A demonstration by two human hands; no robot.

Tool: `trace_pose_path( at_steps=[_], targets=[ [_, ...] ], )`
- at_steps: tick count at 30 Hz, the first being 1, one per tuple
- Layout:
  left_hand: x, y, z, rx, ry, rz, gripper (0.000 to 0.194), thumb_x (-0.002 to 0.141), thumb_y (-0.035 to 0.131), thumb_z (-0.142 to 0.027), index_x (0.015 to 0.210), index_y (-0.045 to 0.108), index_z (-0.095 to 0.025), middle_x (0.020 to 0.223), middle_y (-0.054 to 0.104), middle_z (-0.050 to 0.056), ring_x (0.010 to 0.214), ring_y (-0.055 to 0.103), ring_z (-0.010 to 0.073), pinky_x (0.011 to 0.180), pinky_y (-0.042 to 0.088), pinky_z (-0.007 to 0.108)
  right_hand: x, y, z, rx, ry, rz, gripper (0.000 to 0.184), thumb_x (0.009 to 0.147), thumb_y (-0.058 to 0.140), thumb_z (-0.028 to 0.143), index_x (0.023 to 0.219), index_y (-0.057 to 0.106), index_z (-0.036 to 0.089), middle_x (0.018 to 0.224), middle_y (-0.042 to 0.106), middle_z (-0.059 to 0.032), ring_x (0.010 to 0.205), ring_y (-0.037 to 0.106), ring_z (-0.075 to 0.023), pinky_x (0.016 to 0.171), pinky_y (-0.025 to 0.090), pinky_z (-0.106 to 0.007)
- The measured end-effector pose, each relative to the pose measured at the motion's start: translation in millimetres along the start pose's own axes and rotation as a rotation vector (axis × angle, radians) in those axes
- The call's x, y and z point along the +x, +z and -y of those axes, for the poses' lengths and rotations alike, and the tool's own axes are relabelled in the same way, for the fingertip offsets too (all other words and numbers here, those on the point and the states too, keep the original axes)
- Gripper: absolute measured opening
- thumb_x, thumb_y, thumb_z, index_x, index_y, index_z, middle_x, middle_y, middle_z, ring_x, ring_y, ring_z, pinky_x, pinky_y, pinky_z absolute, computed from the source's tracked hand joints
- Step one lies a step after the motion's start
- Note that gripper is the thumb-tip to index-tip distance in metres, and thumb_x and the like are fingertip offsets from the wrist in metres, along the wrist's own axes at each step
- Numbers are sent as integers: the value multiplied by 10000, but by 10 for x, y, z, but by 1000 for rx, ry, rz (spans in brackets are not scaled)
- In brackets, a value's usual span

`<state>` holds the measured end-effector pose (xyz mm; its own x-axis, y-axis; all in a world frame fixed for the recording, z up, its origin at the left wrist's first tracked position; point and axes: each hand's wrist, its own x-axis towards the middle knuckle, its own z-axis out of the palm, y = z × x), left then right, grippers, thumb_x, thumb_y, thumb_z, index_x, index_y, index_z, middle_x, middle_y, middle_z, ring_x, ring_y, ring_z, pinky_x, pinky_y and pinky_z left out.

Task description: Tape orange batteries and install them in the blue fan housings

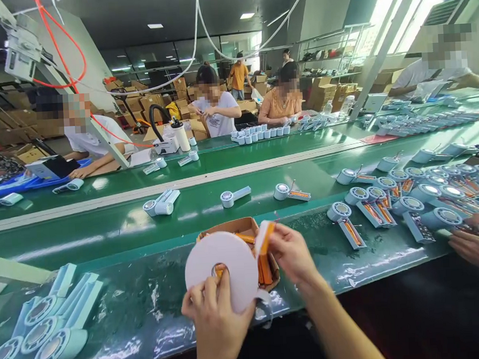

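My left hand (218,314) grips a large roll of white tape (237,257), its fingers at the core hole. A loose tape end (265,298) curls off the roll's lower right. To the right of the roll, my right hand (293,251) pinches a flat orange battery (270,236) with a white strip along its side. Behind and below the roll stands a small cardboard box (247,223) holding orange batteries (264,272); the roll hides part of it.
Light-blue fan housings (55,347) lie at the left, and several with batteries and wires (349,232) crowd the right. Others rest on the green conveyor belt (193,217). A co-worker's hands (478,242) are at the right edge. More people sit across the belt.
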<state>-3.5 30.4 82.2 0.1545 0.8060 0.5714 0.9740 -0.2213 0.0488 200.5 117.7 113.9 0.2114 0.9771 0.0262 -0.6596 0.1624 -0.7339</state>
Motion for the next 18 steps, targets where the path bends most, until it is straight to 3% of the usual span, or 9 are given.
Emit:
trace_pose_path(
  at_steps=[3, 5, 7, 9, 12, 14, 18],
  targets=[
    [-66, 8, 375, -15, 53, 174, 652, 740, 828, -481, 1345, 750, -248, 1184, 747, 133, 1160, 568, 382, 1122, 367, 571, 416, -388, 670, 68, -332, -136, 391, 681, 1006, 396, 977, 807, 238, 999, 842, -21, 893, 803, -152, 754, 656, -192],
    [45, 8, 713, -57, 37, 302, 761, 707, 851, -555, 1398, 721, -266, 1283, 744, 124, 1226, 580, 393, 1127, 403, 554, 548, -600, 1013, 62, -426, -192, 420, 676, 1007, 406, 1007, 797, 256, 1021, 838, -6, 898, 801, -136, 739, 645, -170],
    [305, -2, 965, -161, 44, 408, 768, 737, 815, -640, 1412, 711, -288, 1335, 738, 108, 1261, 599, 383, 1101, 464, 520, 504, -754, 1114, -8, -340, -186, 529, 649, 1020, 392, 1107, 782, 276, 1036, 836, -15, 891, 808, -164, 729, 657, -207],
    [685, -11, 1018, -272, 60, 454, 613, 865, 681, -667, 1361, 738, -312, 1326, 748, 84, 1265, 623, 345, 1078, 505, 474, 338, -878, 979, -78, -176, -166, 620, 630, 1031, 389, 1176, 757, 285, 1002, 836, -37, 862, 816, -213, 713, 668, -270],
    [1393, 58, 701, -314, 81, 532, 481, 1010, 473, -554, 1316, 748, -303, 1309, 753, 71, 1242, 652, 292, 1065, 520, 420, 40, -1034, 582, -119, -6, -168, 610, 624, 1035, 414, 1132, 736, 259, 944, 831, -73, 827, 818, -275, 697, 666, -351],
    [1889, 200, 361, -227, 120, 673, 481, 1001, 483, -495, 1374, 707, -292, 1340, 742, 85, 1236, 664, 290, 1032, 531, 399, -120, -1091, 359, -112, 34, -186, 612, 630, 1031, 429, 1125, 722, 245, 943, 830, -90, 827, 816, -293, 712, 659, -380],
    [2682, 608, -146, 13, 141, 832, 621, 987, 506, -483, 1566, 535, -259, 1598, 557, 150, 1464, 504, 383, 1088, 513, 458, -308, -1040, 181, -87, 63, -203, 637, 668, 1010, 465, 1176, 700, 237, 938, 830, -98, 833, 815, -282, 735, 632, -362]
  ],
)
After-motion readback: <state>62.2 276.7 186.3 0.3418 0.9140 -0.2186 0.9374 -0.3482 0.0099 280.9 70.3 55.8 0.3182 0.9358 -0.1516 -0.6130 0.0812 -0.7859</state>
